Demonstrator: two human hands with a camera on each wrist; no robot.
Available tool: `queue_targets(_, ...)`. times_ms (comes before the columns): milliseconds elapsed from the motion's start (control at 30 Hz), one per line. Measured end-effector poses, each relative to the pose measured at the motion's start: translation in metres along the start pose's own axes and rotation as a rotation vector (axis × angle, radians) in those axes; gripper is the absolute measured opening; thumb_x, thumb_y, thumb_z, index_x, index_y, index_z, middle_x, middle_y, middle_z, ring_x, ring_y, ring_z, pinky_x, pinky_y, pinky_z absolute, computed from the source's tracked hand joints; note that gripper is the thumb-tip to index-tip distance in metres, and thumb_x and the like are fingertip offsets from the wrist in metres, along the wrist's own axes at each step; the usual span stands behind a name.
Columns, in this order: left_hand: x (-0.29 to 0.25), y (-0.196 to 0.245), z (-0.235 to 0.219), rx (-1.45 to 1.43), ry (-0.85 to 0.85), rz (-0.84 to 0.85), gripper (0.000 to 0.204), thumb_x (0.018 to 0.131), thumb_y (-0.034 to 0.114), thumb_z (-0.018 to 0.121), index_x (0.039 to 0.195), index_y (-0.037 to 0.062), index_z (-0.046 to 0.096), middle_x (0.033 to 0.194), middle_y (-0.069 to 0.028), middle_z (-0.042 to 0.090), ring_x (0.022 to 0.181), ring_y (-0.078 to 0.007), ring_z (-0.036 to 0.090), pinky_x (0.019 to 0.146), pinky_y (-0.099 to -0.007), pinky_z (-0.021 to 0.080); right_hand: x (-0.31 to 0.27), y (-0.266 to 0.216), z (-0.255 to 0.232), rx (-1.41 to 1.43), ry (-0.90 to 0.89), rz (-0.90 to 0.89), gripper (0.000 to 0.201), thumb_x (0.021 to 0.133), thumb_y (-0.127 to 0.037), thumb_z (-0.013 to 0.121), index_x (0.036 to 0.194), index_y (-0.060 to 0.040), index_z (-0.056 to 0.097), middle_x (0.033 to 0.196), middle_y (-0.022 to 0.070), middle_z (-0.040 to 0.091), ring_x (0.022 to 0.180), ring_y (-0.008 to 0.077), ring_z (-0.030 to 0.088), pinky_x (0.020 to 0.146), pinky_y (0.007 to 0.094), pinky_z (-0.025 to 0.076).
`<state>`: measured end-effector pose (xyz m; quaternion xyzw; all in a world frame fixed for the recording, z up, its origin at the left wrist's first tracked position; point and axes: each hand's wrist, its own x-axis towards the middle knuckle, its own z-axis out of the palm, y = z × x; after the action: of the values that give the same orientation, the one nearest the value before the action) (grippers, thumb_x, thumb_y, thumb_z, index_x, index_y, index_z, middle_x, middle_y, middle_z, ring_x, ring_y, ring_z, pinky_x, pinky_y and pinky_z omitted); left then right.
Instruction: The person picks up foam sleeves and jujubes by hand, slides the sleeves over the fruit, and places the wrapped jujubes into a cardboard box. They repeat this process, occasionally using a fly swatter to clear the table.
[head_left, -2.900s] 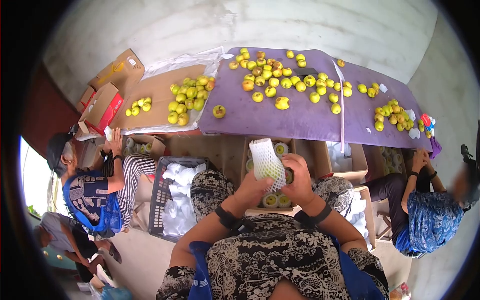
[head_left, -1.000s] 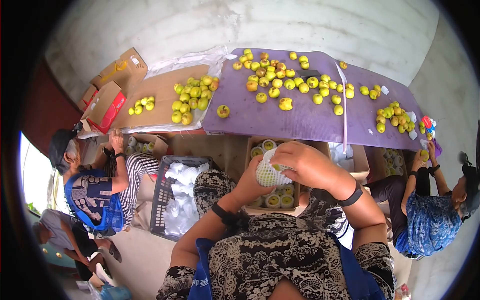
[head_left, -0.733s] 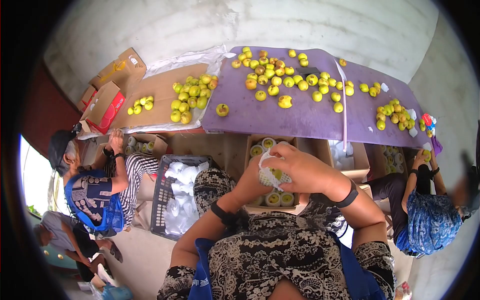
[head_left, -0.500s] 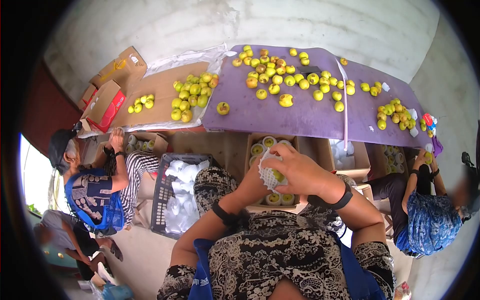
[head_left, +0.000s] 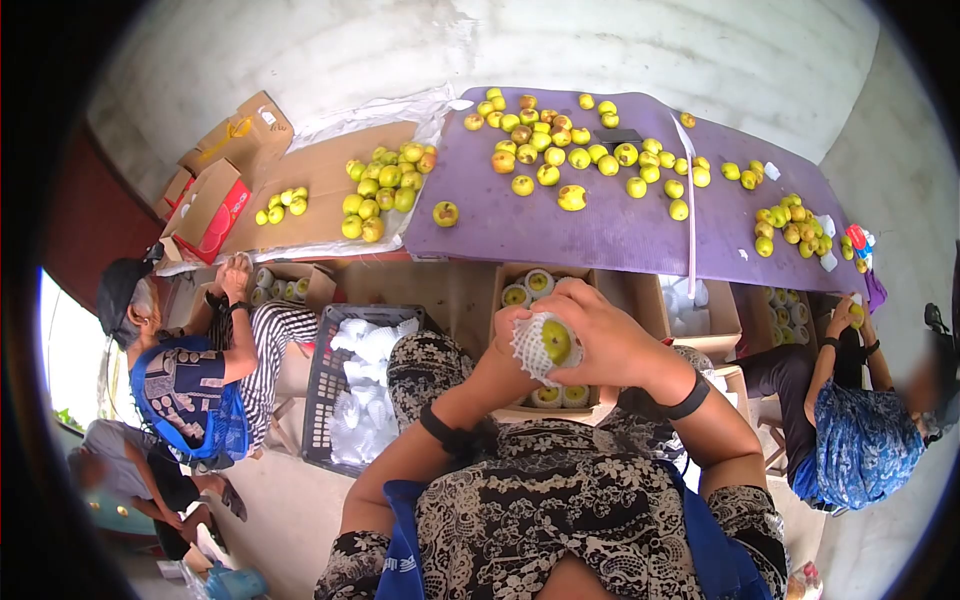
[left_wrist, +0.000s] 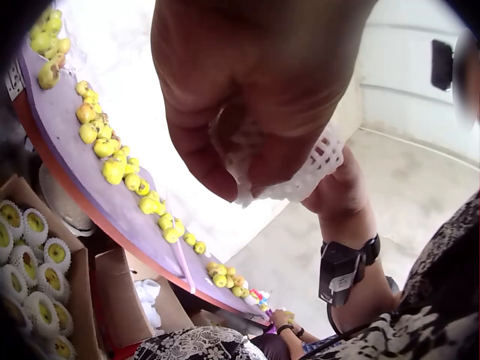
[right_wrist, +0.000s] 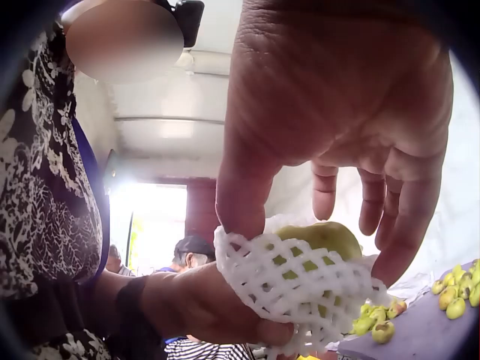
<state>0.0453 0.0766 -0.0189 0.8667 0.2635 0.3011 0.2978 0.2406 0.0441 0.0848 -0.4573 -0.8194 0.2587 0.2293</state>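
A yellow-green fruit [head_left: 556,342] sits partly inside a white foam net [head_left: 530,346], its bare side facing the wearer in the head view. The left hand [head_left: 502,358] cups the net from the left. From above and the right, the right hand [head_left: 615,340] spans it. In the right wrist view, the right hand's [right_wrist: 337,97] thumb and a finger grip opposite edges of the net [right_wrist: 300,274], with the fruit [right_wrist: 330,238] between them; the left hand [right_wrist: 202,304] holds it from below. The left hand [left_wrist: 255,82] hides most of the net [left_wrist: 319,169] in the left wrist view.
An open carton [head_left: 500,405] of netted fruit lies beneath the hands. A black crate [head_left: 315,425] of foam nets stands left. Loose fruits lie on the purple table [head_left: 500,235] ahead. One person [head_left: 215,370] sits left, another [head_left: 865,430] right.
The earlier long, upright net is now low around the fruit. The right hand has moved over it from the side, and more bare fruit shows than half a second ago.
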Motion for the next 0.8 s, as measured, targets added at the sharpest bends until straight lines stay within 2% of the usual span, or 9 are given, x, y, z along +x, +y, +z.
queue_targets(100, 0.003, 0.006, -0.002, -0.121, 0.022, -0.029, 0.077, 0.077, 0.016, 0.079, 0.133, 0.005, 0.028, 0.125, -0.011, 0.046, 0.117, -0.0223, 0.049, 0.101, -0.0362, 0.037, -0.003, 0.001, 0.002, -0.001, -0.022, -0.041, 0.072, 0.064, -0.02, 0.081, 0.13, -0.0143, 0.051, 0.126, 0.0136, 0.046, 0.121, 0.0343, 0.047, 0.1, 0.0398, 0.043)
queue_targets(267, 0.007, 0.011, -0.008, 0.405, -0.026, 0.058, 0.072, 0.075, 0.019, 0.08, 0.131, 0.0057, 0.036, 0.122, -0.0098, 0.047, 0.112, -0.0227, 0.051, 0.1, -0.0355, 0.038, -0.011, 0.004, 0.015, -0.134, 0.142, -0.079, 0.066, 0.068, -0.022, 0.08, 0.128, -0.0146, 0.054, 0.126, 0.0137, 0.048, 0.119, 0.0336, 0.049, 0.095, 0.0416, 0.047)
queue_targets(300, 0.006, 0.01, -0.008, 0.405, -0.025, 0.057, 0.072, 0.075, 0.019, 0.08, 0.131, 0.0057, 0.036, 0.122, -0.0098, 0.047, 0.112, -0.0227, 0.051, 0.1, -0.0355, 0.038, -0.014, 0.004, 0.019, -0.134, 0.141, -0.08, 0.066, 0.068, -0.022, 0.08, 0.128, -0.0146, 0.054, 0.126, 0.0137, 0.048, 0.119, 0.0336, 0.049, 0.095, 0.0416, 0.047)
queue_targets(367, 0.004, 0.008, -0.009, -0.101, 0.027, -0.218, 0.067, 0.075, 0.022, 0.08, 0.129, 0.007, 0.044, 0.124, -0.009, 0.045, 0.113, -0.0241, 0.049, 0.102, -0.0353, 0.036, -0.019, 0.004, 0.027, -0.193, 0.259, -0.141, 0.062, 0.068, -0.02, 0.08, 0.125, -0.0123, 0.056, 0.122, 0.0126, 0.051, 0.112, 0.0336, 0.054, 0.089, 0.0406, 0.052)
queue_targets(500, 0.003, 0.005, -0.011, 0.125, 0.018, -0.108, 0.079, 0.072, 0.021, 0.083, 0.132, 0.0055, 0.033, 0.124, -0.0101, 0.044, 0.113, -0.0235, 0.049, 0.102, -0.035, 0.037, -0.021, 0.002, 0.029, -0.162, 0.468, -0.209, 0.044, 0.071, -0.019, 0.078, 0.11, -0.0082, 0.061, 0.11, 0.0118, 0.057, 0.098, 0.0306, 0.061, 0.082, 0.0401, 0.055)
queue_targets(567, 0.0, -0.005, -0.006, -0.051, 0.033, -0.191, 0.089, 0.071, 0.022, 0.085, 0.133, 0.0047, 0.023, 0.123, -0.0102, 0.044, 0.115, -0.0225, 0.05, 0.101, -0.0342, 0.038, -0.022, 0.006, 0.027, 0.168, 0.531, 0.116, 0.031, 0.075, -0.013, 0.076, 0.1, -0.005, 0.061, 0.102, 0.013, 0.059, 0.085, 0.0294, 0.064, 0.077, 0.0376, 0.055)
queue_targets(633, 0.001, 0.001, -0.009, -0.076, 0.052, -0.163, 0.092, 0.071, 0.022, 0.085, 0.133, 0.0046, 0.02, 0.122, -0.01, 0.044, 0.114, -0.0221, 0.051, 0.101, -0.0345, 0.039, -0.023, 0.023, 0.032, 0.159, 0.543, 0.13, 0.025, 0.079, -0.012, 0.074, 0.097, -0.0031, 0.059, 0.097, 0.0143, 0.06, 0.077, 0.0258, 0.063, 0.07, 0.0331, 0.054)
queue_targets(733, 0.0, -0.001, -0.006, -0.17, 0.095, -0.107, 0.094, 0.071, 0.021, 0.086, 0.133, 0.0047, 0.017, 0.123, -0.0101, 0.043, 0.113, -0.0213, 0.053, 0.1, -0.0348, 0.04, -0.025, 0.037, 0.037, 0.324, 0.308, 0.167, 0.024, 0.082, -0.014, 0.073, 0.098, -0.0032, 0.058, 0.092, 0.008, 0.061, 0.077, 0.0172, 0.062, 0.066, 0.0266, 0.051)
queue_targets(800, -0.002, -0.001, -0.002, -0.239, 0.119, -0.08, 0.093, 0.071, 0.02, 0.086, 0.133, 0.0048, 0.018, 0.124, -0.0104, 0.042, 0.112, -0.0208, 0.054, 0.1, -0.0348, 0.041, -0.025, 0.036, 0.035, 0.868, 0.174, 0.414, 0.022, 0.086, -0.015, 0.071, 0.101, -0.0054, 0.058, 0.09, 0.0004, 0.06, 0.078, 0.009, 0.058, 0.065, 0.024, 0.047)
